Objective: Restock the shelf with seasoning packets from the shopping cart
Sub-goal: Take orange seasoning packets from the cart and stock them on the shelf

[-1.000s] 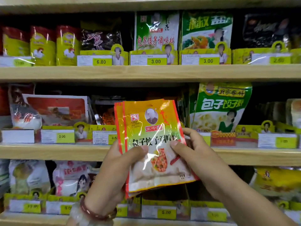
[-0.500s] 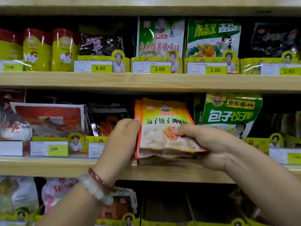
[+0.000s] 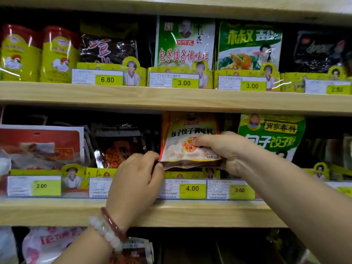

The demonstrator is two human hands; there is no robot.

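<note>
A small stack of orange-and-yellow seasoning packets [image 3: 187,138] stands nearly upright in a slot of the middle shelf [image 3: 171,212], above the 4.00 price tag [image 3: 192,188]. My left hand [image 3: 135,181] pinches the stack's lower left corner. My right hand [image 3: 226,149] grips its lower right edge, thumb across the front. The packets' top reaches the underside of the upper shelf [image 3: 171,98]. The shopping cart is out of view.
A green dumpling-seasoning bag [image 3: 272,134] stands just right of the slot, a dark packet [image 3: 120,147] just left. Red-and-white packets [image 3: 42,143] fill the far left. The upper shelf holds green packets [image 3: 185,42], dark bags and yellow-red pouches [image 3: 38,52].
Both hands have lifted the packet stack from in front of the shelf and pushed it into the middle-shelf slot. It went from tilted toward me to nearly upright.
</note>
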